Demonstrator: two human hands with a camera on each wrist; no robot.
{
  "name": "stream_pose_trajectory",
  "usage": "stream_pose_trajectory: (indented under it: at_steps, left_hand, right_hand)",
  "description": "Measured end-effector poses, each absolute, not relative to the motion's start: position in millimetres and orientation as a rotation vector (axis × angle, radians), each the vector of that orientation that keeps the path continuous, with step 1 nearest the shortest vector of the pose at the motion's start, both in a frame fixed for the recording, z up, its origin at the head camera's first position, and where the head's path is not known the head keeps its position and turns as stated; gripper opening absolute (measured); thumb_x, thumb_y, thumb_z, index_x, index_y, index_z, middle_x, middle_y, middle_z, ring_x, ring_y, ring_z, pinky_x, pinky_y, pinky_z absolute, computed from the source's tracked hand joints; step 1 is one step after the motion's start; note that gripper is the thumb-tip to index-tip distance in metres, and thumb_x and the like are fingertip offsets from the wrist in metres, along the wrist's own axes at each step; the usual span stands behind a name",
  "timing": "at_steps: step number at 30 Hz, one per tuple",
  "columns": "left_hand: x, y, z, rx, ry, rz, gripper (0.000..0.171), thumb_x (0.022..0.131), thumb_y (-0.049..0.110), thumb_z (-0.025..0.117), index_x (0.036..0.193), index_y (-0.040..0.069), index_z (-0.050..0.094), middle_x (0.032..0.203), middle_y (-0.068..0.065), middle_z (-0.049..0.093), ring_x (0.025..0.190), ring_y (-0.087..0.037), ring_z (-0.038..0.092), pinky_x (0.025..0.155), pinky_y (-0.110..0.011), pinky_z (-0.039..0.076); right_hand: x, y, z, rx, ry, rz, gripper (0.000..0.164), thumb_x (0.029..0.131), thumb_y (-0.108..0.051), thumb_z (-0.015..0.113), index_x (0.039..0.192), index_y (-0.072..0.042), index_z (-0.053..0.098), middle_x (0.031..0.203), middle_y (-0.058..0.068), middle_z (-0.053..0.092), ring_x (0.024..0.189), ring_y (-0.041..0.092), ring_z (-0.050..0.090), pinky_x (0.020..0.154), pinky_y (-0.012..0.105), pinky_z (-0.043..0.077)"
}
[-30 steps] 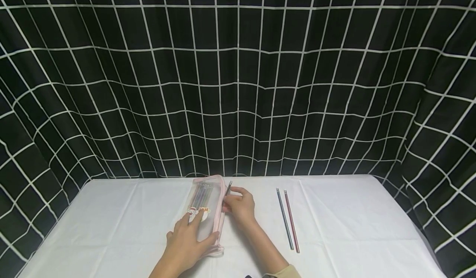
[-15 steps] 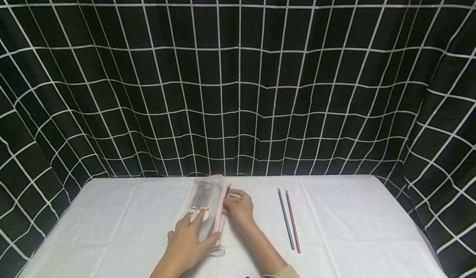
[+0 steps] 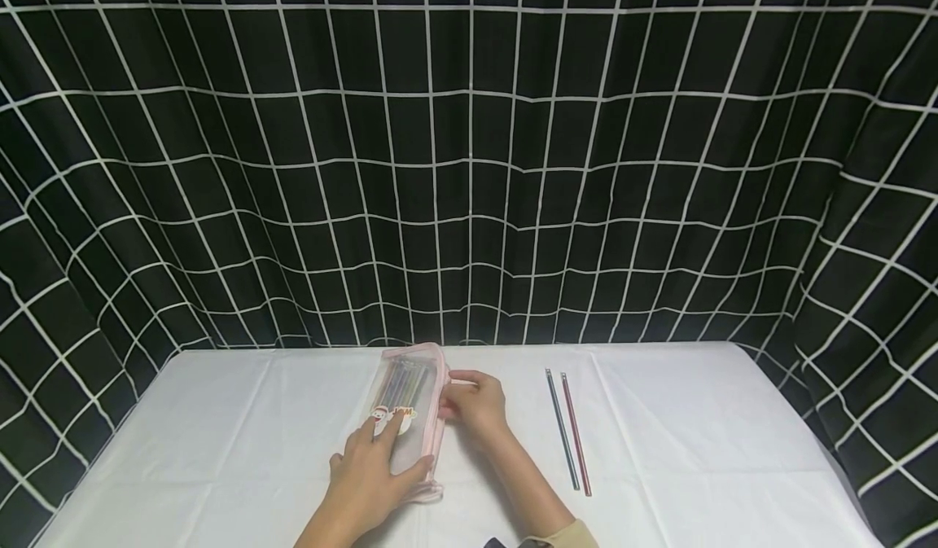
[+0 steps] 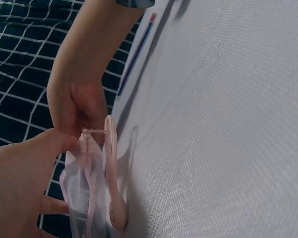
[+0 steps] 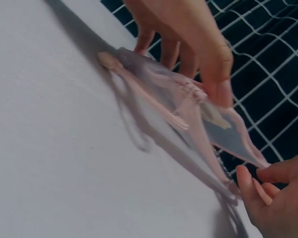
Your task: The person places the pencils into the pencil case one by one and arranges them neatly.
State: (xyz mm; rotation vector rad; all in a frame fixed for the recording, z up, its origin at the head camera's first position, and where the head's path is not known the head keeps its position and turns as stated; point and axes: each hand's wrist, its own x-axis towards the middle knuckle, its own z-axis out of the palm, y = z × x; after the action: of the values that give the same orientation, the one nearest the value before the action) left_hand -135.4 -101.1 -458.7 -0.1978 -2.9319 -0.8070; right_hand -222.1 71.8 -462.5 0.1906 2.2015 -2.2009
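Note:
A see-through pencil case [image 3: 418,450] with pink trim and a cartoon sticker lies left of the table's middle in the head view. Several pencils [image 3: 399,381] show through its front. My left hand [image 3: 370,475] holds the case at its near half, fingers spread over the face, thumb at the zip edge. At the far part of that edge, my right hand [image 3: 476,405] pinches the pink trim by the opening. The right wrist view shows the zip side [image 5: 203,134] gaping between both hands. What lies behind the right fingertips is partly hidden.
A blue pencil [image 3: 562,430] and a red pencil [image 3: 576,434] lie side by side to the right of my right forearm. White cloth covers the table [image 3: 696,426]. A black curtain with white grid lines [image 3: 469,165] hangs behind it.
The dark pencil that stuck out above my right fingers has gone down out of sight at the case's opening. Another pencil now shows within the case. My left hand has stayed put.

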Motion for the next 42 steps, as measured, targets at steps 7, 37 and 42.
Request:
stream_pose_trajectory:
  at_steps: [7, 37, 42]
  left_hand:
    - [-137, -101, -458, -0.199, -2.926, -0.784, 0.081, 0.091, 0.064, 0.067, 0.149, 0.008, 0.058, 0.145, -0.030, 0.054, 0.130, -0.049, 0.056, 0.086, -0.071, 0.047]
    - [-137, -102, -459, -0.183, -2.956, -0.786, 0.081, 0.092, 0.064, 0.067, 0.150, 0.008, 0.057, 0.147, -0.032, 0.052, 0.132, -0.053, 0.053, 0.088, -0.074, 0.045]
    - [-137, -101, -458, -0.184, -2.960, -0.790, 0.082, 0.092, 0.064, 0.067, 0.150, 0.008, 0.057, 0.147, -0.033, 0.052, 0.132, -0.053, 0.053, 0.089, -0.075, 0.044]
  right_hand:
    - [-222, 82, -451, 0.180, 2.199, -2.222, 0.038, 0.094, 0.006, 0.066, 0.131, 0.017, 0.061, 0.102, 0.033, 0.074, 0.070, 0.018, 0.076, 0.068, 0.031, 0.063]
    - [-224, 126, -436, -0.058, 2.181, -2.159, 0.038, 0.095, 0.008, 0.063, 0.131, 0.016, 0.061, 0.105, 0.031, 0.075, 0.071, 0.017, 0.073, 0.069, 0.035, 0.063]
    - [-223, 136, -432, -0.048, 2.217, -2.119, 0.042, 0.095, 0.003, 0.066, 0.135, 0.015, 0.059, 0.108, 0.026, 0.075, 0.082, 0.025, 0.075, 0.076, 0.042, 0.064]
